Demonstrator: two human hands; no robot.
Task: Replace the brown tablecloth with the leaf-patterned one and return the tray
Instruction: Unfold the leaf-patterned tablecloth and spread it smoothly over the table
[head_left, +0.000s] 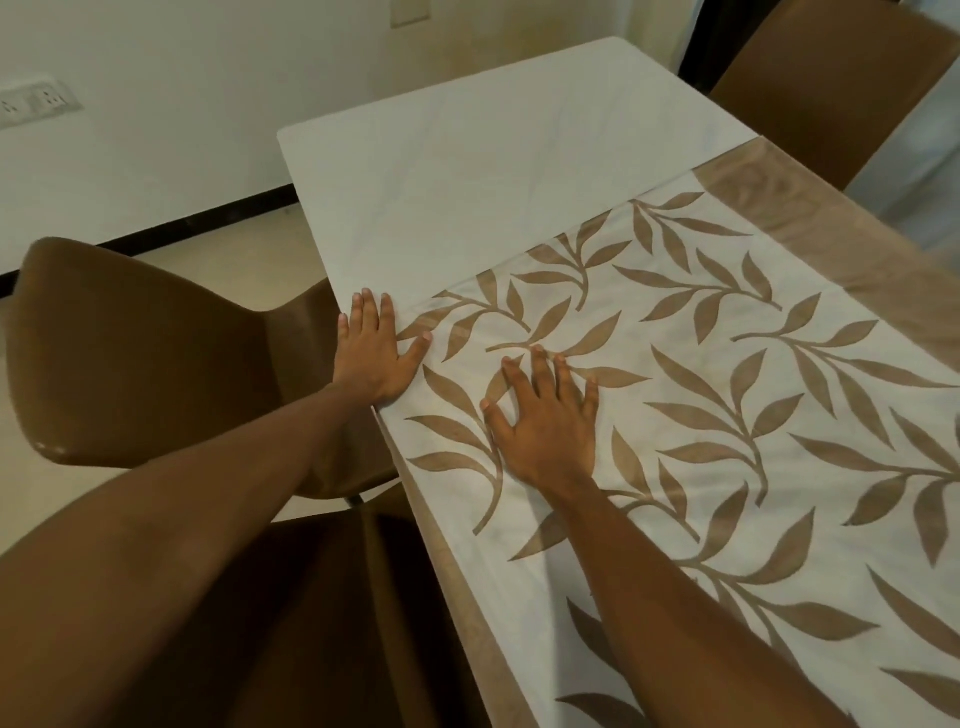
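Nearest, a brown chair (322, 623) is sitting tucked against the table's near edge, with both bare forearms reaching over it. The leaf cloth (727, 415) is lying flat on the table (467, 156), covering the near and right part of the top. Its tan border is running along the near table edge and hanging just over it, and a second tan band is running along the far side at right. The right hand (545, 426) is resting palm down on the cloth, a little in from the near edge, fingers straight and spread, gripping nothing. The left hand (371, 358) is lying flat at the cloth's near left corner, right at the table edge. Its thumb is on the pattern, and its four straight fingers are on bare white top just past the cloth's end edge, holding nothing. That end edge is running straight across the table toward the far right. Beyond it the white top is showing bare out to a rounded far-left corner. A second chair (130, 353) is standing left of the table, its seat close beside the left hand; cannot tell if it is touching the table. Pale floor is lying open behind it up to a dark skirting. A third chair (831, 78) is standing at the far side. A socket plate (36, 101) is sitting on the white wall, far left.
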